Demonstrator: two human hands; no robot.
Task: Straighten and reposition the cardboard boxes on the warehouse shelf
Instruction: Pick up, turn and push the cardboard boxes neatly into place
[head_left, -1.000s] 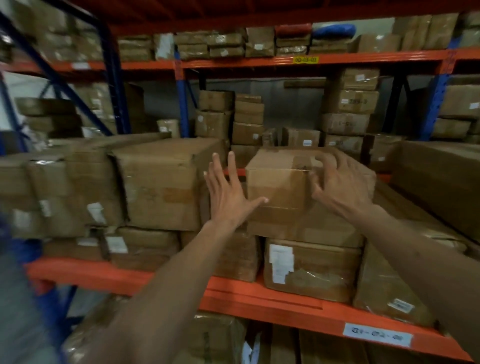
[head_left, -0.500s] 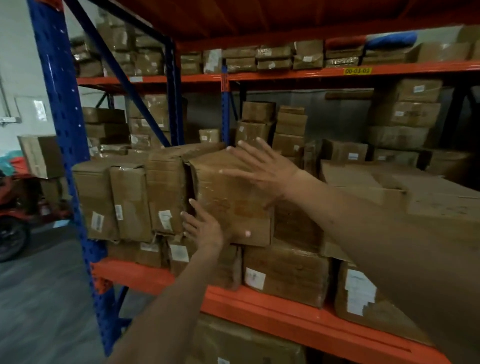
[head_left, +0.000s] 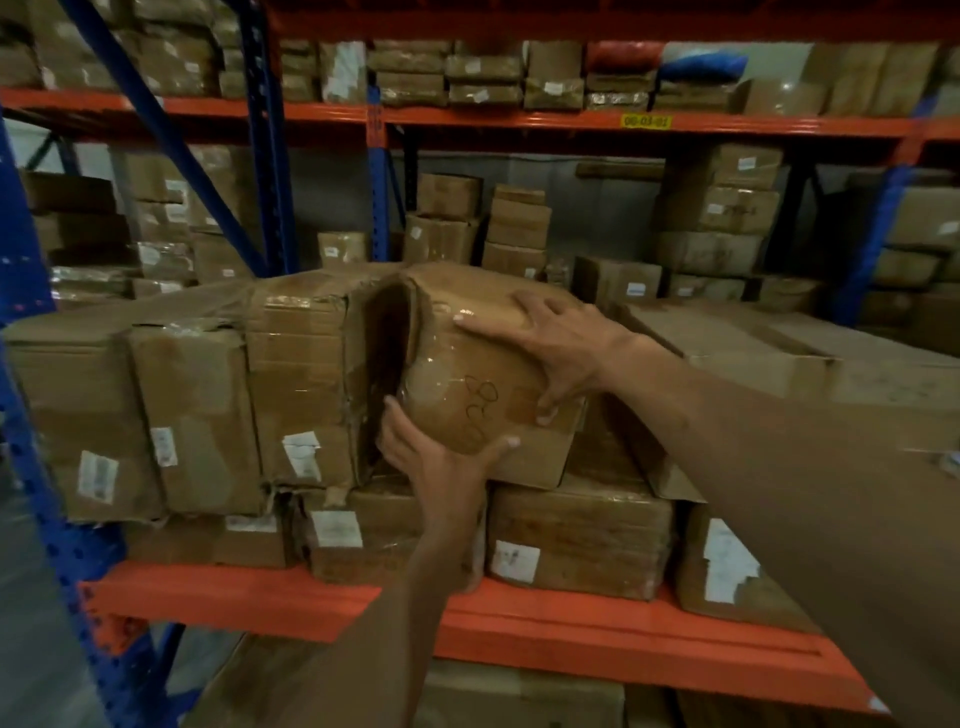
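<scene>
A taped, dented cardboard box (head_left: 467, 374) with dark scribbles on its front sits tilted in the upper layer on the orange shelf (head_left: 597, 639). My left hand (head_left: 441, 462) cups its lower left corner from below, thumb on the front face. My right hand (head_left: 556, 348) lies over its top right, fingers spread along the top and thumb pressed on the front. A dark gap separates this box from the row of taped boxes (head_left: 296, 389) to its left. Flatter boxes (head_left: 576, 535) lie under it.
A blue upright post (head_left: 57, 493) and a diagonal brace (head_left: 171, 135) frame the left end of the shelf. Large boxes (head_left: 769, 358) lie to the right. Stacks of boxes (head_left: 717, 208) fill the back row and the upper shelf (head_left: 519, 122). Grey floor shows at lower left.
The view has moved closer and left. Both hands went from hovering flat against the box to gripping it: the left under its lower corner, the right over its top. The box now sits tilted.
</scene>
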